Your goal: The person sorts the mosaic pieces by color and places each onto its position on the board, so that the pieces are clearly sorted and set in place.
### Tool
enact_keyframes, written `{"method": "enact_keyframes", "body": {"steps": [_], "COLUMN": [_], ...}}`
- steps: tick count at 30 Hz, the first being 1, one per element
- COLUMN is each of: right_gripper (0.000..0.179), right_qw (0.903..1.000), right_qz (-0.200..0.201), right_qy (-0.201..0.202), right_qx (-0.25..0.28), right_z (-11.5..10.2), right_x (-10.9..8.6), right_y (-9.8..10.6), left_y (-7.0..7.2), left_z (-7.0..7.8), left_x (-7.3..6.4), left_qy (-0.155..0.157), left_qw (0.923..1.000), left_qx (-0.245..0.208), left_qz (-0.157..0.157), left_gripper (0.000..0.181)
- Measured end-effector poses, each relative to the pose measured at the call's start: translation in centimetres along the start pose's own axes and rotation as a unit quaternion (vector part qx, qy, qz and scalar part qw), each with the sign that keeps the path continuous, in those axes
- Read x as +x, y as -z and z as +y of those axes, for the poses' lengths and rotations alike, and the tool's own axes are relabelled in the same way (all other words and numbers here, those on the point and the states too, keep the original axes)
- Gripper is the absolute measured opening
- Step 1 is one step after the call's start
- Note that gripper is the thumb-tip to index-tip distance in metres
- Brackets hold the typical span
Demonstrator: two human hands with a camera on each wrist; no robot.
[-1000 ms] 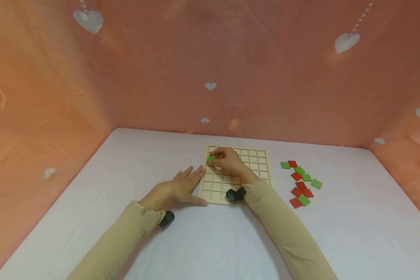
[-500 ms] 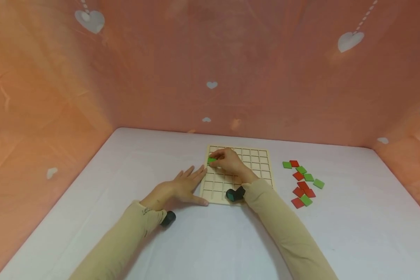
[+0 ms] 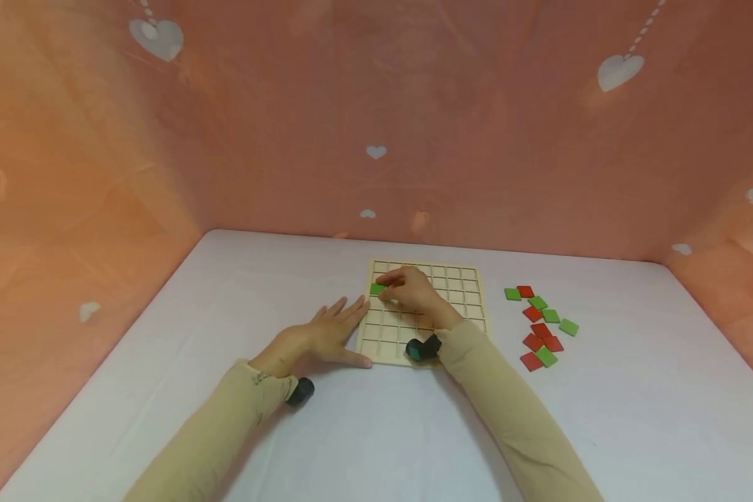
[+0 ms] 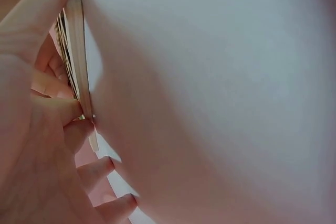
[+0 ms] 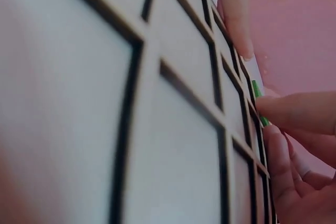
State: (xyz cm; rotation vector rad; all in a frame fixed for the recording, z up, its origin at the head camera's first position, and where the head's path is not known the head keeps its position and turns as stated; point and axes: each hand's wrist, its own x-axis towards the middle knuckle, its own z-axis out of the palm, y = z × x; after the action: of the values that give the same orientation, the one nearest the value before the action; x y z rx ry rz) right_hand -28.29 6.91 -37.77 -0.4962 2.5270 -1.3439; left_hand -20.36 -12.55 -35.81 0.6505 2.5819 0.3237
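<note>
The left hand point(image 3: 316, 339) lies flat on the white surface point(image 3: 364, 432), fingers straight and spread, its fingertips and thumb against the left edge of the wooden grid board point(image 3: 464, 296); it grips nothing, only braces the board. To its right, the right hand point(image 3: 414, 291) reaches across the board with curled fingertips on a green tile point(image 3: 377, 288), which sits in or just over a cell in the board's leftmost column, near the far corner. In the right wrist view the tile point(image 5: 258, 100) shows only as a thin green edge beside the fingertips point(image 5: 294, 111), so whether it is fully seated cannot be told.

The likely trouble is the tile catching on a wooden rib and resting tilted, since the cells look only just big enough for it. A hard push could also slide the board if the left hand eases off.

The tile is a small, flat, bright green square. Well to the right, more green and red tiles point(image 3: 542, 325) lie loosely clustered on the surface.
</note>
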Motion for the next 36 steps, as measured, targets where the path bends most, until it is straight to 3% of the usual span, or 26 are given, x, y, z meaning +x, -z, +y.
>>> {"method": "enact_keyframes", "body": {"steps": [7,20,30,36], "right_gripper": [0.037,0.039,0.041,0.041], "right_qw": [0.9979,0.9921,0.9902,0.9894], "right_qz": [0.002,0.040,0.072,0.070], "right_qy": [-0.010,0.002,-0.020,-0.016], "right_qx": [0.064,0.119,0.118,0.126], "right_z": [0.0,0.5,1.3,1.8], "right_x": [-0.9,-2.9,-4.2,-5.0], "right_y": [0.3,1.3,2.4,3.5], "left_y": [0.0,-0.1,-0.4,-0.3], "left_z": [-0.1,-0.2,-0.3,-0.2], "left_x": [-0.3,0.0,0.1,0.0], "left_qy": [0.009,0.004,0.010,0.008], "left_qw": [0.9999,1.0000,0.9999,0.9999], "left_qx": [-0.008,0.001,-0.002,-0.006], "left_qz": [0.000,0.002,0.005,0.007], "left_gripper": [0.105,0.105,0.106,0.106]}}
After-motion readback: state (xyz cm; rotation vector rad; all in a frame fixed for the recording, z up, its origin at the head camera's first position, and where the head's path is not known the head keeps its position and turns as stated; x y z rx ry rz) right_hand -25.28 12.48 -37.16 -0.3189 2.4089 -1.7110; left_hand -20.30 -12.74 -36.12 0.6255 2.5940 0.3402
